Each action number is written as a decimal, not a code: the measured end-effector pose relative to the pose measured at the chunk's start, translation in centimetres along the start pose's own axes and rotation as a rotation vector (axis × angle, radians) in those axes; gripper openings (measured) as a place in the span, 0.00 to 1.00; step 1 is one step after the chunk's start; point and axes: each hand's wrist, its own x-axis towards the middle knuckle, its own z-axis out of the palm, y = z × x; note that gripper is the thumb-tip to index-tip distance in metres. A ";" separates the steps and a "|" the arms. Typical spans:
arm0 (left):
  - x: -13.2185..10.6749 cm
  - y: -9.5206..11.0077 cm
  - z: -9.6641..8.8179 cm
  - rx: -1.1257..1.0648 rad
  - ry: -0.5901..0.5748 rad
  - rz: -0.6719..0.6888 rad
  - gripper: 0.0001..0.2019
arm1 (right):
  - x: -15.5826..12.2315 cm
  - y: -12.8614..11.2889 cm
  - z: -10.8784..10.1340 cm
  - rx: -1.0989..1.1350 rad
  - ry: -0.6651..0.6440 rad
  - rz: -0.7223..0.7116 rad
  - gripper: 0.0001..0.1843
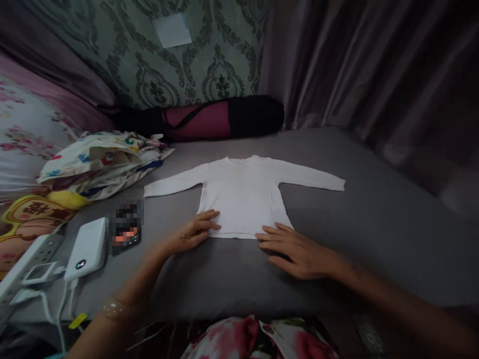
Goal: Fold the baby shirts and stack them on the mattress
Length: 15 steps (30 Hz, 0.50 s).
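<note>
A small white long-sleeved shirt (243, 194) lies spread flat on the grey sheet, its neckline away from me and both sleeves stretched out sideways. My left hand (194, 232) rests on the shirt's lower left corner, fingers extended over the hem. On the lower right corner lies my right hand (294, 249), palm down with its fingers spread across the hem. Neither hand grips the cloth. The shirt's two bottom corners are partly hidden under my fingers.
Left of the shirt are a crumpled patterned cloth pile (101, 159), a white power bank (86, 247) with cables, a power strip (30, 259) and a yellow plush (41, 214). A black and maroon bag (209, 119) lies along the wall. Curtains (337, 65) hang at right.
</note>
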 end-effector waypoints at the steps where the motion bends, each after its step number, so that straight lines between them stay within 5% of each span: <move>1: 0.1 0.1 -0.3 -0.019 0.008 -0.025 0.17 | 0.3 0.1 -0.5 0.021 0.013 0.014 0.21; 7: 4.5 2.7 1.8 0.139 0.260 -0.027 0.18 | 6.5 2.2 0.0 -0.124 0.264 0.077 0.24; 11: 6.0 2.6 4.4 0.345 0.221 -0.094 0.26 | 8.8 2.9 2.1 -0.273 0.163 0.070 0.29; 15: 4.2 0.8 4.5 0.389 0.150 -0.153 0.30 | 7.1 2.7 2.7 -0.263 0.043 0.052 0.30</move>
